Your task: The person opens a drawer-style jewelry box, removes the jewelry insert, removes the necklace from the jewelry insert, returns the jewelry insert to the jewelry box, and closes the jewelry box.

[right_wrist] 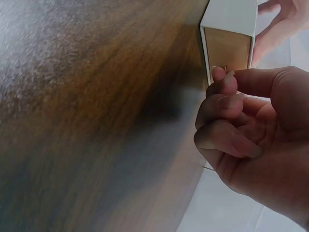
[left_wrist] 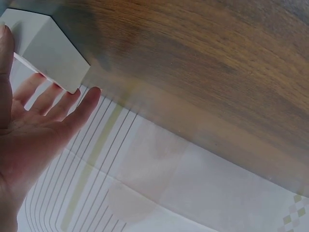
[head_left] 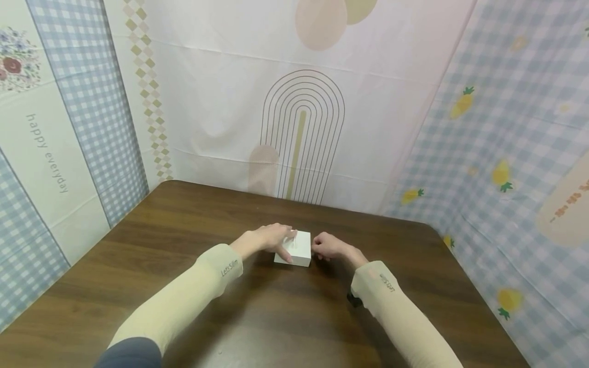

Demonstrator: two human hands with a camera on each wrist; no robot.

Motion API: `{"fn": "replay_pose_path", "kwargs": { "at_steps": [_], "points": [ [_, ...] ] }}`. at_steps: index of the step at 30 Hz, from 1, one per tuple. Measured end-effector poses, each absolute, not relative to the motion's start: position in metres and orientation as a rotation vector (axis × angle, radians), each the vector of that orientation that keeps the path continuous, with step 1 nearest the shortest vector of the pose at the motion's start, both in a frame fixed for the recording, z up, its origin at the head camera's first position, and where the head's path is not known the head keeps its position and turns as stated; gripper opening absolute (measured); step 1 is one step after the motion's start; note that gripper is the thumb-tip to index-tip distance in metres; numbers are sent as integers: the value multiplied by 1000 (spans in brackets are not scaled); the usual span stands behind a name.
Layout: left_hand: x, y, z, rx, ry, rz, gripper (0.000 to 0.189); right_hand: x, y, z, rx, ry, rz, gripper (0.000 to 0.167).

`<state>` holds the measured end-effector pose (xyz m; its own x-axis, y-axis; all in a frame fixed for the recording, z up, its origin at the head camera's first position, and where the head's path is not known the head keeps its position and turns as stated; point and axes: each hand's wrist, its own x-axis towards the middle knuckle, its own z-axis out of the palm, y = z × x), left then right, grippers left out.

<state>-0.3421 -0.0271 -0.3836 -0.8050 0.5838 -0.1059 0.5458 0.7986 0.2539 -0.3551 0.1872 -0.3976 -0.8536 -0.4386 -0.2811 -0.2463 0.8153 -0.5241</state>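
Observation:
A small white box (head_left: 301, 246) lies on the brown wooden table. My left hand (head_left: 271, 238) grips it from the left, thumb along the near side and fingers at the far side; the left wrist view shows the fingertips against the box's edge. Set into the right end of the white sleeve is a tan drawer front (right_wrist: 224, 46), seen in the right wrist view. There my right hand (right_wrist: 251, 125) pinches a tiny pull (right_wrist: 226, 67) between thumb and index finger, the other fingers curled. Most of the pull is hidden by the fingertips.
The wooden table (head_left: 207, 214) reaches to a printed white curtain (head_left: 207, 102) at the back. Blue checked cloth (head_left: 483, 168) with pineapples hangs on the right, and more checked cloth (head_left: 87, 92) on the left. A dark band (head_left: 354, 299) shows at the right sleeve.

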Motion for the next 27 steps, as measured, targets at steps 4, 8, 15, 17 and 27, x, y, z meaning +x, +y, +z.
{"fn": "replay_pose_path", "kwargs": {
  "at_steps": [4, 8, 15, 17, 27],
  "points": [
    [-342, -27, -383, 879, 2809, 317, 87, -355, 186, -398, -523, 2642, -660, 20],
    [-342, -26, -382, 878, 2808, 321, 87, -355, 185, -399, -532, 2672, -659, 19],
    [-340, -27, -381, 872, 2808, 317, 88, -355, 184, -401, -543, 2710, -659, 20],
    [-340, -27, -381, 868, 2806, 316, 88, -355, 184, -402, -546, 2715, -659, 20],
    [-342, -25, -382, 857, 2808, 314, 88, -357, 187, -403, -561, 2740, -645, 21]
  ]
}}
